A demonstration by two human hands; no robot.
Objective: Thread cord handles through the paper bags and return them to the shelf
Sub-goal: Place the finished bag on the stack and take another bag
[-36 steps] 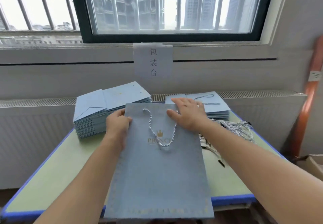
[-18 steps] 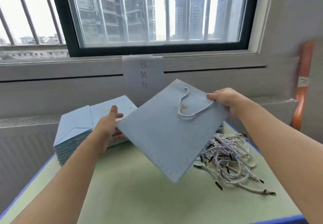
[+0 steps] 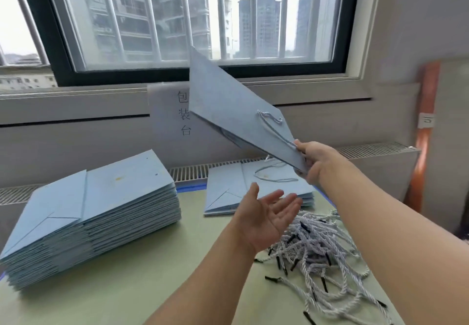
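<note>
The right hand [image 3: 313,162] pinches the lower right corner of a flat blue paper bag [image 3: 233,114] and holds it in the air, tilted so its far corner rises in front of the window [image 3: 193,17]. A twisted white cord handle [image 3: 272,126] lies looped against the bag's upper face, reaching down toward the gripping fingers. The left hand [image 3: 264,213] hovers below the bag with palm up and fingers spread loosely, holding nothing and not touching the bag.

On the pale green table [image 3: 121,274], a tall stack of flat blue bags [image 3: 88,213] sits at the left. A lower stack of bags [image 3: 243,187] lies at the far right, just beneath the raised bag, with a cord loop showing on its top bag. A loose pile of white cords with black tips [image 3: 319,251] is heaped on the right side of the table, nearer than the low stack and partly hidden behind the left hand. A paper sign [image 3: 167,111] with handwritten characters hangs on the wall under the window, partly covered by the lifted bag.
</note>
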